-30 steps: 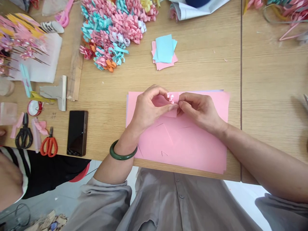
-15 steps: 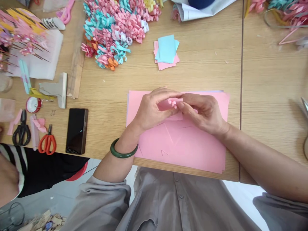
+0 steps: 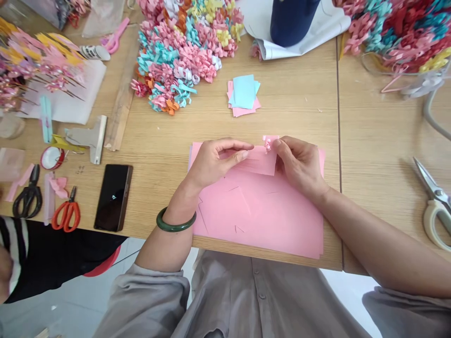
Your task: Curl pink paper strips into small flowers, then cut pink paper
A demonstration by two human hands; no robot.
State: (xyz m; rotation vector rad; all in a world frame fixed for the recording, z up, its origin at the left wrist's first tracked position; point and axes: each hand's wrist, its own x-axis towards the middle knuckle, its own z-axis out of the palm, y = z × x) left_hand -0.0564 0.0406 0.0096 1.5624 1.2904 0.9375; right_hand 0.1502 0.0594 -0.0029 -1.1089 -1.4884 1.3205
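Pinched between thumb and fingers of my right hand (image 3: 299,164) is a piece of pink paper (image 3: 262,162), with small pink curls at its upper right end. My left hand (image 3: 221,159) is just left of that piece, thumb apart from the fingers, and I see nothing gripped in it. Both hands are above a stack of large pink paper sheets (image 3: 268,216) near the table's front edge. A few thin paper slivers lie on the top sheet.
Beyond the sheets lie small blue and pink paper squares (image 3: 244,91) and a heap of curled paper flowers (image 3: 190,51). A phone (image 3: 113,197), red-handled scissors (image 3: 66,211) and black scissors (image 3: 28,192) are at left. White-handled scissors (image 3: 437,202) lie right. A dark blue cup (image 3: 292,21) stands behind.
My hands have moved apart; the left has come off the pink paper and opened. More of the paper now shows, held by my right hand. The camera view has shifted slightly.
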